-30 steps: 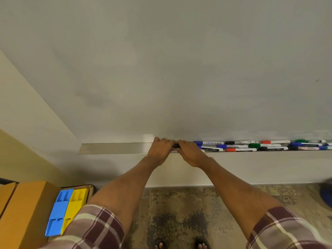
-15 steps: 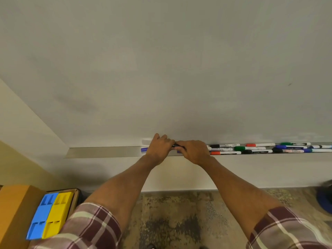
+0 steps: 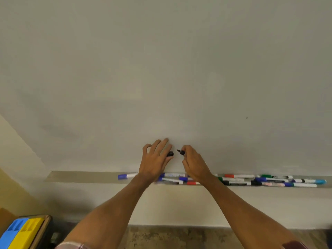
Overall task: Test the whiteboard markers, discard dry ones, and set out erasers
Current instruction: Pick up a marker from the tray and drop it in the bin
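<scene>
The frame is filled mostly by a pale whiteboard point(image 3: 161, 69), unmarked apart from faint smudges; along its lower edge a metal tray point(image 3: 80, 177) is seen, and on the tray's right part a row of markers point(image 3: 251, 180) with blue, red, green and black caps is laid lengthwise, some overlapping; one blue-capped marker point(image 3: 126, 176) is set apart just left of the left wrist. At the lower left corner a blue block point(image 3: 10, 234) and a yellow block point(image 3: 27, 232) are seen side by side. Both forearms are raised in front of the board; a black cap point(image 3: 170, 154) is pinched by the left hand point(image 3: 155, 162) between thumb and forefinger, the other fingers point(image 3: 158, 145) being spread upward; an uncapped black marker point(image 3: 181, 152) is gripped by the right hand point(image 3: 195, 164), its fingers curled around the barrel, which is mostly hidden; only the dark tip is shown, pointed left toward the cap, a small gap being left between them, just off the board.
</scene>
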Tool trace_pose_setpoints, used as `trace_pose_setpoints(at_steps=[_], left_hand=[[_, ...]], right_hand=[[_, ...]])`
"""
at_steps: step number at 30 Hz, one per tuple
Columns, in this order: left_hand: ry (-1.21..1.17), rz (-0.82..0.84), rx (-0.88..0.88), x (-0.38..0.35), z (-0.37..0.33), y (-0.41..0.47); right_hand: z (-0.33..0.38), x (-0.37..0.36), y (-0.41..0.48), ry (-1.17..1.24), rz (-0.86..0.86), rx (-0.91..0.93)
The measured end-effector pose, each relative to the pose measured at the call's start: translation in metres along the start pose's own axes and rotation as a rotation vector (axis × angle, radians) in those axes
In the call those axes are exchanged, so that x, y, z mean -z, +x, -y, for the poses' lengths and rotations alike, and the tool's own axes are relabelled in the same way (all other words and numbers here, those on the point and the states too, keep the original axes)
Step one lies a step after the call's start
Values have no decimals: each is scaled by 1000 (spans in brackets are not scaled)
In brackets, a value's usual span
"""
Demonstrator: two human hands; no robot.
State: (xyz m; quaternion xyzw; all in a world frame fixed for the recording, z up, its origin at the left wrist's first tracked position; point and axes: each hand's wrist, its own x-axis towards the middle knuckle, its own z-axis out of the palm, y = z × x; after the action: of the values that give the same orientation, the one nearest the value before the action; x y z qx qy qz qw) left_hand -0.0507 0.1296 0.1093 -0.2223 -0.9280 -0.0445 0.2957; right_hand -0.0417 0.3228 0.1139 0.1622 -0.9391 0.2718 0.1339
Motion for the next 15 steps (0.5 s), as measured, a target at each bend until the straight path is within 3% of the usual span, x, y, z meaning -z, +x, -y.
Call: trace_pose_setpoints(at_steps=[4,10,15], left_hand=[[12,-167,-88,30,-13,64],[121,-538,-246,108,-49,173],[231,-654,-242,182,-83,259]], right_hand=[[-10,56,17,35,-171,178],[-7,157,50,179,-479,262],[-1,248,75,287,-651,340]])
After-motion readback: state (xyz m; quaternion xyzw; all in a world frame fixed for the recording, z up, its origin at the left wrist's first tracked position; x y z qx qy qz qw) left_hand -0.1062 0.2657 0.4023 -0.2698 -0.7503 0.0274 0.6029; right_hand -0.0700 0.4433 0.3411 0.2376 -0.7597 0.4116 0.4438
